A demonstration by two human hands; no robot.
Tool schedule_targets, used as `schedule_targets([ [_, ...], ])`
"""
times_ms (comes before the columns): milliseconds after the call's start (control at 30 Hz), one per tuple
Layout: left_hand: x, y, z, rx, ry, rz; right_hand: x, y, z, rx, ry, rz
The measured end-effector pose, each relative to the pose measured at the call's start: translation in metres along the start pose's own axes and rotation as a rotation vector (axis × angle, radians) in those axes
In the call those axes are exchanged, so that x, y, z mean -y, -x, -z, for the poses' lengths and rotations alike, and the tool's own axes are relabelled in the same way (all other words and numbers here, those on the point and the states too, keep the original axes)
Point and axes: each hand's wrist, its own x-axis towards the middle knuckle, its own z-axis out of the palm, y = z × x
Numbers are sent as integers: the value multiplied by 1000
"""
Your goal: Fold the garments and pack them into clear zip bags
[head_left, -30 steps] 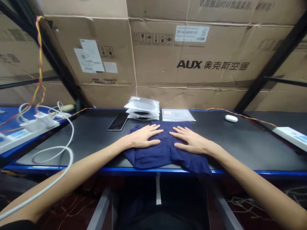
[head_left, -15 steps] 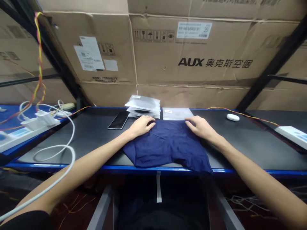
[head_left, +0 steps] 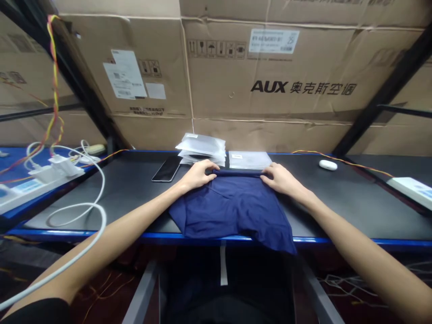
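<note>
A pair of navy blue shorts (head_left: 232, 202) lies spread on the dark table mat, its waistband along the far side and one leg hanging over the blue front edge. My left hand (head_left: 199, 174) pinches the waistband's left corner between thumb and fingers. At the right corner, my right hand (head_left: 281, 178) grips the band the same way. The waistband is raised slightly between them, and the cloth below is wrinkled. Just behind the band lie a stack of clear plastic sleeves (head_left: 201, 145) and a single flat plastic sleeve (head_left: 249, 159).
A phone (head_left: 167, 169) lies left of the stack. A white earbud case (head_left: 328, 165) sits at the right. Power strips stand at the left (head_left: 37, 182) and right (head_left: 411, 191). A white cable (head_left: 103, 216) loops across my left arm. Large cardboard boxes (head_left: 236, 103) form the back wall.
My fingers have closed on the waistband, which now stands up as a raised edge. The leg at the front right hangs a little lower over the table edge.
</note>
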Motion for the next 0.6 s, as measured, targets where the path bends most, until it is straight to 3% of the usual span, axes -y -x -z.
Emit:
schedule_targets([
  [200, -7, -1, 6, -48, 59, 30, 4, 1, 9, -128, -178, -34],
  [333, -23, 3, 18, -62, 62, -67, 15, 13, 22, -178, -222, 51],
  [467, -37, 18, 31, 88, 53, -245, 31, 37, 31, -112, -171, 258],
  [600, -41, 35, 36, 276, -60, -273, 38, 61, 30, 13, -117, 326],
])
